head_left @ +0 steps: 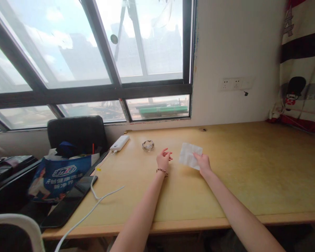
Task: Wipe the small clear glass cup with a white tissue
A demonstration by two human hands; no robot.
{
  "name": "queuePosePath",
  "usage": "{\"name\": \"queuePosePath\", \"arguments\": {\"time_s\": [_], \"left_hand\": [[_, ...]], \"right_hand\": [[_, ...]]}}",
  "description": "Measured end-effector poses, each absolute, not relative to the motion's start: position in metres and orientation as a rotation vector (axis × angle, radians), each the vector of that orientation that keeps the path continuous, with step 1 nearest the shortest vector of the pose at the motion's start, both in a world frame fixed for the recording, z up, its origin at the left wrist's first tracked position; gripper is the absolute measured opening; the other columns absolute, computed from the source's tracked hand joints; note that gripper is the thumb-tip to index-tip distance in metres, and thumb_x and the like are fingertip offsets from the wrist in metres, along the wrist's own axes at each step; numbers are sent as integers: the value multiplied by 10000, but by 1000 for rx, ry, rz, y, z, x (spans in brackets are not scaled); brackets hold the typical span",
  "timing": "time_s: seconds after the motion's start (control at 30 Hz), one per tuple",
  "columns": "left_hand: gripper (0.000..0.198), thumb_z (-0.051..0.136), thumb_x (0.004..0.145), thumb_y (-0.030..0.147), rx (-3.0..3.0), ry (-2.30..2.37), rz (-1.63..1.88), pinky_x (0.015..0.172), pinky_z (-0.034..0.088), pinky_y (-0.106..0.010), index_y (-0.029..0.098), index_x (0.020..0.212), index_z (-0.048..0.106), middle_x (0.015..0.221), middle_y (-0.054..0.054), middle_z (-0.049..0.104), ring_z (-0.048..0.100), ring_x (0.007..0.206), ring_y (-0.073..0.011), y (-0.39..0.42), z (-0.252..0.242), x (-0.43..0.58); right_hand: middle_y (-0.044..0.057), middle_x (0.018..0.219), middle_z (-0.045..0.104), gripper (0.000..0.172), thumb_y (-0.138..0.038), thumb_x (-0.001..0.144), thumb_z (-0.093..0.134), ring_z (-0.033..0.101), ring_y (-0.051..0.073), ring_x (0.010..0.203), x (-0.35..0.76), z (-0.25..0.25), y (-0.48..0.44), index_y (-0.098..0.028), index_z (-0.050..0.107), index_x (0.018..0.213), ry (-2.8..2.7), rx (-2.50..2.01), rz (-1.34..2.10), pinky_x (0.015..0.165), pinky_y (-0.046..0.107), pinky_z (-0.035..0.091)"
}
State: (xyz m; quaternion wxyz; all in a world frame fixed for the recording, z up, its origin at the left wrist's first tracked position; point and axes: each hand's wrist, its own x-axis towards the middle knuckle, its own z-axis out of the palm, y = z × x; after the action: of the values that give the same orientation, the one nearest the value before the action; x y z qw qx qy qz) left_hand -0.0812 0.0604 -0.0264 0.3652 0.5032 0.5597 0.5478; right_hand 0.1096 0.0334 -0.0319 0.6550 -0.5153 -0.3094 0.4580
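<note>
Pinched narrowly at its right-hand edge, thumb on top, a thin white square [187,155] is held in the person's right hand [204,163], above the middle of a yellowish table [257,171]. The left hand [163,159] is just to the left of the square, apart from it, with loosely curled fingers and nothing visible in its grasp; a beaded bracelet [162,171] circles that wrist. The square looks soft, perhaps a folded cloth or a flat packet, but it is too pale and blurred to say which, or whether it touches the wood. Handling it well likely calls for a light pinch close to the edge, so that the sheet stays flat rather than creasing, with the free left hand supporting the opposite side if it sags. Nearer the viewer, at lower left, a white curved bar [17,220] cuts into view, and a white cable [105,196] loops over the table's front edge. A dark flat slab [70,203] slants at the table's left side, next to a blue printed bag [61,175]. Beyond the hands, a silvery ring-shaped piece [148,146] rests on the table, well apart from the square, with a white power bank [120,143] to its left. Farther back are a black chair back [77,134], a wide window [152,83], wall sockets [231,83] and a patterned curtain [301,63].
</note>
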Motion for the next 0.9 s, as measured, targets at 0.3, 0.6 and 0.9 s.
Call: {"name": "queuePosePath", "arguments": {"time_s": [0.3,0.6,0.9], "left_hand": [[552,498,774,405,1542,2386,1010,672,420,-310,196,1261,344,972,-127,621,588,856,-263,112,-27,-175],[261,480,801,323,1630,2368,1087,598,377,-252,199,1031,477,879,-82,634,596,760,-216,113,-34,-174],[246,416,844,308,1894,2177,1276,531,329,-232,164,1032,483,708,-56,613,568,620,-174,86,-20,-142]], "right_hand": [[45,578,649,277,-375,591,623,607,197,568,102,-36,31,-106,648,655,-895,-1339,906,413,220,417],[20,493,596,307,-402,633,558,564,177,523,100,-31,28,-105,636,615,-1058,-1492,751,417,217,373],[110,748,671,410,-455,709,436,612,232,667,105,-36,34,-106,640,779,-1027,-1478,725,482,243,421]]}}
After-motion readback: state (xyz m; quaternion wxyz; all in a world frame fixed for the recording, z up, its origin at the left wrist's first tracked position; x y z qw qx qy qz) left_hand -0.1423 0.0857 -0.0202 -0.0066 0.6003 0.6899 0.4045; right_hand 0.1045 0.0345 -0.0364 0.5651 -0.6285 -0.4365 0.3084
